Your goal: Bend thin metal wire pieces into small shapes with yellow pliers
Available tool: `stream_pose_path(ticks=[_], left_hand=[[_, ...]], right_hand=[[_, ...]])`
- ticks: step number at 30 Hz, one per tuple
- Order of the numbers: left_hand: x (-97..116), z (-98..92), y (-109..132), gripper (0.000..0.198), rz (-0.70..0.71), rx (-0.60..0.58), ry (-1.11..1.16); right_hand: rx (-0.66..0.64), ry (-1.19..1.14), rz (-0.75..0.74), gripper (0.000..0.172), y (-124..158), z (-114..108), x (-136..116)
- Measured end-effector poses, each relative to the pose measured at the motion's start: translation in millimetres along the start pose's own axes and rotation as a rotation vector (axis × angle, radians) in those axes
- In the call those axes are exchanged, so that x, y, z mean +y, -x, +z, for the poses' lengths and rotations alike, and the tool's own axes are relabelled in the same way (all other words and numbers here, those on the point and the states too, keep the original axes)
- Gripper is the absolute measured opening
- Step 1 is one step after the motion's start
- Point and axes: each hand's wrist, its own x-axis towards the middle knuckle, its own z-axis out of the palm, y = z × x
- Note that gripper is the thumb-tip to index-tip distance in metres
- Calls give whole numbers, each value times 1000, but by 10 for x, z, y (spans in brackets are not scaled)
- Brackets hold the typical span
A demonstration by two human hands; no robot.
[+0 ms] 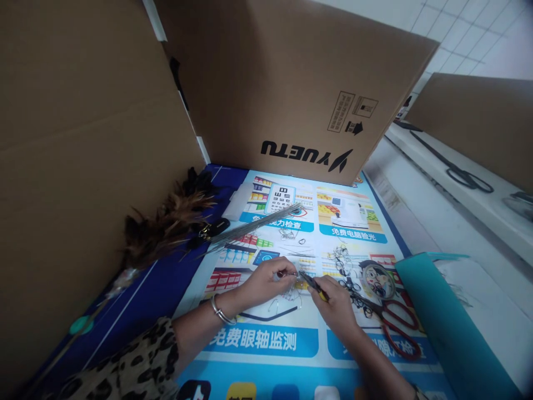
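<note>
My left hand [268, 280] is closed in a pinch on a small dark-red piece [286, 273], too small to make out fully. A pair of pliers [311, 283] with yellow and black handles is gripped in my right hand [336, 305]. The jaws of the pliers point left and meet the piece at my left fingertips. Just beyond my hands, a bundle of thin straight wires [262, 224] lies at a slant. Bent wire bits [287, 303] are scattered below my fingers. Several small black loops [353, 286] lie right of my right hand.
Red-handled scissors [400, 322] and a round clear container [377, 280] are at the right. A teal box [447, 322] stands at the right edge. Brown feathers [162, 233] lie at the left. Cardboard walls [300, 78] rise behind and left. More scissors [462, 176] rest on another surface.
</note>
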Motion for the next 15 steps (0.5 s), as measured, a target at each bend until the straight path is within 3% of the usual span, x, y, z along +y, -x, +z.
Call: stream_pose_path(ticks=[15], left_hand=[[-3, -18, -10, 13, 46, -74, 27]], right_hand=[[18, -9, -37, 16, 3, 38, 29]])
